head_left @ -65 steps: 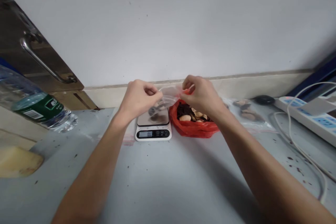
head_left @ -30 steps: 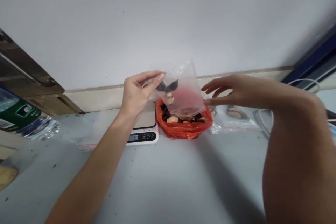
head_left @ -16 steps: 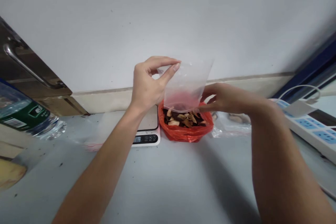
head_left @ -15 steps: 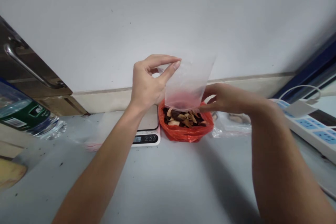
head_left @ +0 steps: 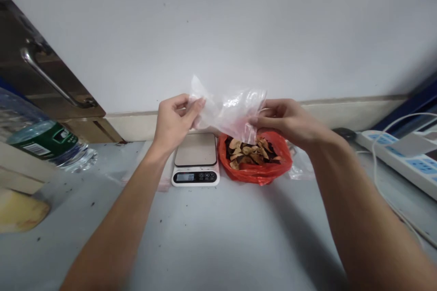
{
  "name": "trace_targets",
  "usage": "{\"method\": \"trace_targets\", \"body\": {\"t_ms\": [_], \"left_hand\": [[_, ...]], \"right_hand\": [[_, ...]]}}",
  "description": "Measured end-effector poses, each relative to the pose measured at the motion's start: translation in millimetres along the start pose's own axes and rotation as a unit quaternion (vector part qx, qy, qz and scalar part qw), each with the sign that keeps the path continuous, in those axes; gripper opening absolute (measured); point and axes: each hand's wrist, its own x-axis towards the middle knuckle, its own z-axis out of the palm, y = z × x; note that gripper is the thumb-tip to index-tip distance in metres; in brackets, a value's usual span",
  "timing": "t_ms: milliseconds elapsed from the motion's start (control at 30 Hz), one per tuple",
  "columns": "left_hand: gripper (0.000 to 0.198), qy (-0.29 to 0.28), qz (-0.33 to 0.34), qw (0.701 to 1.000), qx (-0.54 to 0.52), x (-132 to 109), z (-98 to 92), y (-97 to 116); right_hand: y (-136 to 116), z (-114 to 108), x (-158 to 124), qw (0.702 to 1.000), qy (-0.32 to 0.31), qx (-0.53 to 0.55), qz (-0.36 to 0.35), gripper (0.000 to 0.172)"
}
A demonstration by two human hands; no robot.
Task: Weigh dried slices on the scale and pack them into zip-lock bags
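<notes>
A clear plastic bag (head_left: 223,111) is stretched sideways between my two hands, above the scale and the red bag. My left hand (head_left: 179,118) pinches its left end, fingers closed. At the right end my right hand (head_left: 282,120) grips it between thumb and fingers. Below and to the right sits an open red plastic bag (head_left: 235,173) full of dried brown and dark slices (head_left: 254,151). Beside it on the left is a white kitchen scale (head_left: 195,150) with a bare platform and a lit display (head_left: 185,177).
On the left stand a large water bottle (head_left: 51,143) with a green label and a yellowish object (head_left: 22,211). To the right lie a clear bag (head_left: 300,163), a white power strip (head_left: 416,168) and a cable (head_left: 375,163). A wall (head_left: 218,32) rises behind.
The clear bag has turned from hanging upright to lying sideways between my hands. My left hand has moved left and lower, and the scale shows more fully.
</notes>
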Motion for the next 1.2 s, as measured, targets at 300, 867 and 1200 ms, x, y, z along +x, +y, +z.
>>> {"method": "trace_targets", "body": {"t_ms": [300, 867, 1200], "left_hand": [[0.047, -0.205, -0.134, 0.966, 0.086, 0, -108.3, -13], [0.024, -0.288, -0.288, 0.884, 0.229, -10, -176.4, -54], [0.046, -0.407, -0.28, 0.791, 0.36, -16, -128.5, -79]], "right_hand": [[-17, 57, 11, 0.996, 0.039, -0.061, -0.043, 0.029], [13, 241, 0, 0.749, -0.253, -0.548, -0.273, 0.025], [17, 238, -2, 0.743, -0.291, -0.551, -0.242, 0.031]]}}
